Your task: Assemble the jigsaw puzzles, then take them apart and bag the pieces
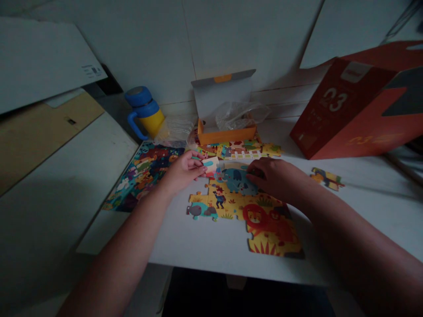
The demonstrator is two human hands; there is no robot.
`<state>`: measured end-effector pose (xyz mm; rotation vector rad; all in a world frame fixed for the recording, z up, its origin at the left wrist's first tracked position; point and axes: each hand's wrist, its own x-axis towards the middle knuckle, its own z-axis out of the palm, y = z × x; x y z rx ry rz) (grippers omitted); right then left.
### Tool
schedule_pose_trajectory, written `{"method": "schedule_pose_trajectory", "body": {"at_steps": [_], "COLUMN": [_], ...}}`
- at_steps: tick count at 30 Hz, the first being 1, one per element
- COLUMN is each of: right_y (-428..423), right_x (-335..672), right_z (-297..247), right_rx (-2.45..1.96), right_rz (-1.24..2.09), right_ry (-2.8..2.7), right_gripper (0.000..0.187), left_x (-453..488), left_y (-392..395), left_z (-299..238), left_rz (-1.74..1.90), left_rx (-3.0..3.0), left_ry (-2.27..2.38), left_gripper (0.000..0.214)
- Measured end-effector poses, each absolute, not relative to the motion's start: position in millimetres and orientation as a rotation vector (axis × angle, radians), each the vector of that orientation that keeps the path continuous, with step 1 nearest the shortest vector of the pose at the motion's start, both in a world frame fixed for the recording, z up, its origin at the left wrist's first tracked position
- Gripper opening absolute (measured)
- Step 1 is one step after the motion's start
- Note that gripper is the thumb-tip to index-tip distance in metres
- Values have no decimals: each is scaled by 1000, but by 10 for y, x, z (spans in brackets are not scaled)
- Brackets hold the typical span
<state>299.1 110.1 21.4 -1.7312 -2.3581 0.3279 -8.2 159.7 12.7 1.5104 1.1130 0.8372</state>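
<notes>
Pinched in my left hand (187,169) is a puzzle piece (210,166) with a pale top, a teal patch and some red. It is held at the upper left edge of a partly joined jigsaw puzzle (231,200) showing elephants, a small figure, a hippo and lions. My right hand (269,174) rests at the puzzle's upper right, beside the blue elephant. Its fingers are curled together, and whether something is between them is hidden. Off to the right lies a loose piece or joined pair (327,178) with a yellow animal on it.
A dark blue picture sheet (145,171) lies at left, below a blue and yellow mug (145,112). Behind the puzzle are a farm-scene puzzle (244,149) and an opened orange box (228,134) with clear plastic (241,114). A large red box (357,105) stands at right.
</notes>
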Motion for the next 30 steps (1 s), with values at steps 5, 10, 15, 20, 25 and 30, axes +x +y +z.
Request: {"method": "schedule_pose_trajectory", "body": {"at_steps": [5,10,15,20,25,30], "right_y": [1092,1100,1100,1096,1101,1092], "right_x": [2987,2986,2981,2975,2990,2993], "right_z": [231,236,249,254,229,237], "right_rx": [-1740,-1734,-1729,-1725,-1705,-1707], "right_rz": [323,336,351,358,345,346], "right_ry": [-2348,-2363,-2360,-2355,-2362,-2360], "right_gripper": [26,25,23,23,23,23], "left_x": [-28,14,21,-20,-58,-37], "left_y": [1615,1610,1641,1679,1688,1674], "left_z": [82,46,-42,-109,-111,-105], "left_rz": [812,818,870,917,908,872], "left_rx": [1657,1647,1700,1829,1869,1920], "left_ry": [1096,1100,1104,1108,1115,1111], "left_gripper": [28,26,28,28,26,28]}}
